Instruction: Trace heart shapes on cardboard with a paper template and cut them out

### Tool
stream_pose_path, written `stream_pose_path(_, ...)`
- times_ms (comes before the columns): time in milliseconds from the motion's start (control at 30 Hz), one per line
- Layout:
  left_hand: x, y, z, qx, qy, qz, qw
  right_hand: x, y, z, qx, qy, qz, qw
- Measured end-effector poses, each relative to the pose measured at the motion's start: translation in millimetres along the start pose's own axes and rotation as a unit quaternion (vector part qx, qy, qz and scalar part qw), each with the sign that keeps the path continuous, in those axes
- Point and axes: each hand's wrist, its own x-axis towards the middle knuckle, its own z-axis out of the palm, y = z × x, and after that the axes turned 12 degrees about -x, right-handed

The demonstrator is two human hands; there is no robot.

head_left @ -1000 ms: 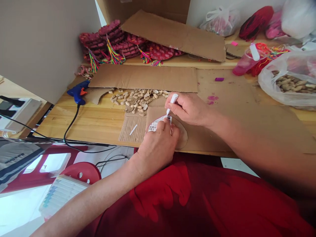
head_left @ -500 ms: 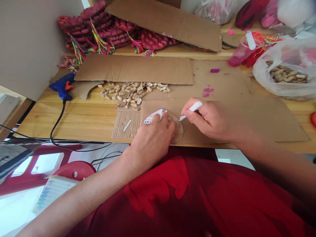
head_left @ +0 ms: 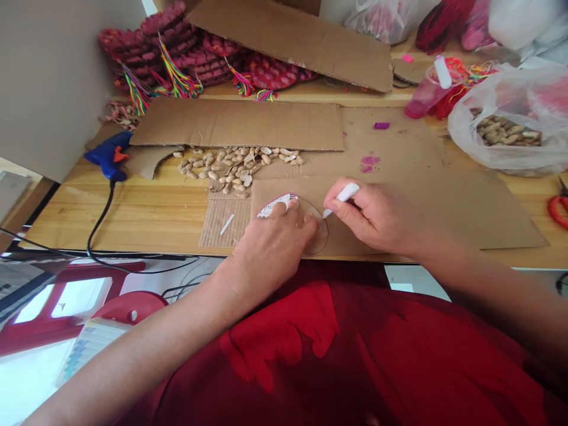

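Observation:
My left hand (head_left: 275, 234) presses its bent fingers down on a rounded cardboard piece (head_left: 318, 238) at the table's front edge, holding it flat. White printed paper (head_left: 271, 207) shows on this piece beside my fingertips, and a thin purple line runs along its upper edge. Much of the piece is hidden under my hand. My right hand (head_left: 377, 216) is closed around a white marker pen (head_left: 348, 191). The pen slants down to the left, its tip at the right edge of the rounded piece. Beneath lies a larger cardboard sheet (head_left: 426, 219).
Peanuts (head_left: 237, 168) lie beyond my left hand, below a cardboard strip (head_left: 239, 124). At left rests a blue glue gun (head_left: 109, 157) with its cord. A purple cap (head_left: 381, 125), a bag of peanuts (head_left: 501, 130) and red-handled scissors (head_left: 558, 210) are to the right.
The view has shifted slightly, bringing the scissors' handle further into sight at right. The pen tip stays at about the same place on the rounded piece's right edge, and both hands keep their hold.

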Motion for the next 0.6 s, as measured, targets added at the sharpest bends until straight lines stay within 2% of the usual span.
stream_pose_path(167,0.0,-0.9,-1.4,-0.005,-0.004,0.006,1.000,27.2,5.1,11.9,0.015,0.030,-0.039,0.999)
stream_pose_path(300,-0.6,-0.4,0.0,-0.004,-0.003,-0.006,1.000,34.6,7.4,18.2,0.023,0.045,-0.054,0.997)
stream_pose_path(600,0.0,-1.4,2.0,-0.001,0.009,0.004,1.000,-3.5,0.7,5.3,0.011,0.010,-0.016,1.000)
